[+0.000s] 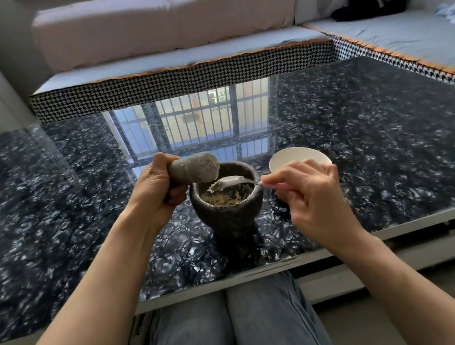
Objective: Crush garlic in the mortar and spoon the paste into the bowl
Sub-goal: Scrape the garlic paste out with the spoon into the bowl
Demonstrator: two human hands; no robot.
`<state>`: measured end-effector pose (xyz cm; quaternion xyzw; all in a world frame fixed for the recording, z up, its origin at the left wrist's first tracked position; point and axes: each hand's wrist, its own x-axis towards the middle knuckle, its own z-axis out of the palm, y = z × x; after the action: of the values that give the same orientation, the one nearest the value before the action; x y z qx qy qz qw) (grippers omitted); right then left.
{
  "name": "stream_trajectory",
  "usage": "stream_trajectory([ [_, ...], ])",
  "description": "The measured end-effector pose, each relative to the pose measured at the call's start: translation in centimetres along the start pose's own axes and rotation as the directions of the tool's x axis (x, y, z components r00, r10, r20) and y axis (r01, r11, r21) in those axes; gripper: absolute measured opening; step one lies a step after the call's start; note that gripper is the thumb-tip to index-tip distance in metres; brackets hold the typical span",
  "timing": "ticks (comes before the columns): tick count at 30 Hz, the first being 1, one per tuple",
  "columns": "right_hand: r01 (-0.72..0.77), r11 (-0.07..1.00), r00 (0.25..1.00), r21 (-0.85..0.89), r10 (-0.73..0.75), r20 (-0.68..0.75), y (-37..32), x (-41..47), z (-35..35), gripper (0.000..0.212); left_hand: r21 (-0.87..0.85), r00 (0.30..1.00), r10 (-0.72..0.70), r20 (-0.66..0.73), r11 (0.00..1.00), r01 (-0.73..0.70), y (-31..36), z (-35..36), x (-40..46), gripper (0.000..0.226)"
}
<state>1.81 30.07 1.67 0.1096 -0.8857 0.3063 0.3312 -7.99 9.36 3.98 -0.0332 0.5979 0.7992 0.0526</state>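
Note:
A dark stone mortar (pixel 230 215) stands on the glossy black table (pixel 388 138), with pale crushed garlic paste (pixel 228 196) inside. My left hand (pixel 156 194) grips the grey stone pestle (pixel 197 168), held tilted above the mortar's left rim with its wide end facing right. My right hand (pixel 309 191) pinches the pink handle of a metal spoon (pixel 230 182). The spoon's bowl hovers over the mortar just under the pestle head and carries a little paste. A white bowl (pixel 299 157) sits just right of the mortar, partly hidden behind my right hand.
The table's near edge (pixel 261 271) runs above my knees in blue jeans (pixel 234 329). A sofa with a houndstooth edge (pixel 181 83) lines the far side and right of the table. A window is mirrored in the tabletop behind the mortar.

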Motion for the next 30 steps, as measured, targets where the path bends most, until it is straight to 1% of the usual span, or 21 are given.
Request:
stream_trajectory([
  [4,-0.052,0.998,0.999,0.022,0.052,0.01,0.3,0.0,-0.7,0.031,-0.019,1.0,0.014,-0.001,1.0,-0.014,0.2,0.2,-0.1,0.028],
  [7,-0.1,0.995,0.993,0.014,0.099,0.057,0.3,0.6,-1.2,0.036,-0.025,0.998,0.054,0.011,0.998,-0.053,0.4,0.2,-0.4,0.025],
  [10,-0.091,0.995,0.99,0.036,0.087,0.11,0.0,1.5,-1.5,0.034,0.013,0.99,0.141,0.017,0.99,-0.141,0.7,0.3,-0.6,0.027],
  [12,-0.099,0.993,0.987,0.061,0.09,0.136,-0.4,1.9,-1.7,0.029,0.078,0.976,0.218,0.014,0.973,-0.218,0.8,0.5,-0.8,0.026],
  [15,-0.097,0.994,0.983,0.054,0.088,0.161,-1.1,2.2,-2.1,0.025,0.181,0.942,0.334,0.02,0.926,-0.332,1.0,1.0,-1.3,0.028],
  [18,-0.086,0.996,0.98,0.025,0.08,0.184,-1.6,2.2,-2.4,0.021,0.235,0.905,0.425,0.023,0.877,-0.418,1.2,1.5,-1.7,0.026],
  [21,-0.084,0.996,0.974,0.007,0.081,0.21,-2.0,2.0,-2.8,0.02,0.334,0.861,0.506,0.05,0.804,-0.492,1.3,1.4,-1.6,0.017],
  [23,-0.115,0.992,0.966,0.05,0.1,0.238,-2.3,1.9,-3.3,0.021,0.422,0.843,0.535,0.062,0.751,-0.508,1.3,1.2,-1.5,0.012],
  [24,-0.137,0.987,0.961,0.086,0.112,0.252,-2.4,1.9,-3.5,0.022,0.444,0.841,0.537,0.059,0.741,-0.504,1.2,1.1,-1.6,0.012],
  [25,-0.149,0.983,0.959,0.111,0.116,0.259,-2.5,1.8,-3.8,0.022,0.435,0.848,0.527,0.052,0.753,-0.494,1.2,1.0,-1.6,0.014],
  [27,-0.14,0.983,0.961,0.115,0.108,0.254,-2.5,1.8,-4.0,0.019,0.322,0.891,0.453,0.006,0.843,-0.431,1.1,0.9,-1.7,0.023],
  [29,-0.132,0.988,0.965,0.084,0.109,0.238,-2.4,1.7,-4.0,0.017,0.193,0.946,0.322,-0.046,0.932,-0.308,1.1,0.5,-1.6,0.027],
  [30,-0.134,0.989,0.967,0.069,0.116,0.229,-2.4,1.7,-3.9,0.017,0.138,0.963,0.264,-0.06,0.957,-0.254,1.1,0.2,-1.6,0.028],
])
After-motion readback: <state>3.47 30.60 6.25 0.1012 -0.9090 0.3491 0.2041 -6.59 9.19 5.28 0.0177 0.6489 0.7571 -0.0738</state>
